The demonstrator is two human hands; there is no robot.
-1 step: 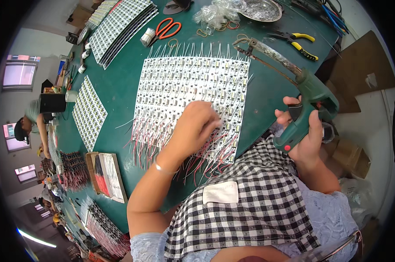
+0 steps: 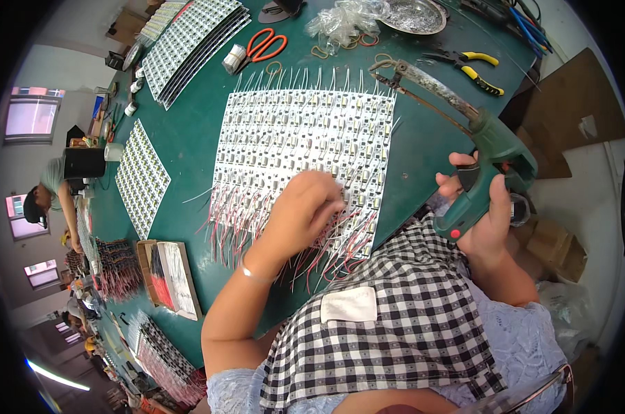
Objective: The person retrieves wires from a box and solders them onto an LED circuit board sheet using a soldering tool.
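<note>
A white circuit board panel (image 2: 264,131) with rows of small components lies flat on the green table. Thin white wires stick out along its far edge, and red and white wires (image 2: 233,224) fringe the near rows. My left hand (image 2: 305,210) is over the near right part of the panel, fingers curled and thumb pressed in. Whatever is between those fingertips is too small to tell. Wrapped round the handle of a green soldering gun (image 2: 502,148) is my right hand (image 2: 488,238), right of the panel. The gun's worn metal tip points to the far left, near the panel's far right corner.
Yellow-handled pliers (image 2: 481,72), orange-handled scissors (image 2: 267,47), clear plastic bags (image 2: 343,24) and a round metal dish (image 2: 433,17) lie at the far side. Left are stacked panels (image 2: 188,52), one loose panel (image 2: 143,179) and a wire box (image 2: 191,283). Another person (image 2: 53,186) works far left.
My left hand has shifted slightly nearer to me over the panel. The right hand and soldering gun are almost unmoved.
</note>
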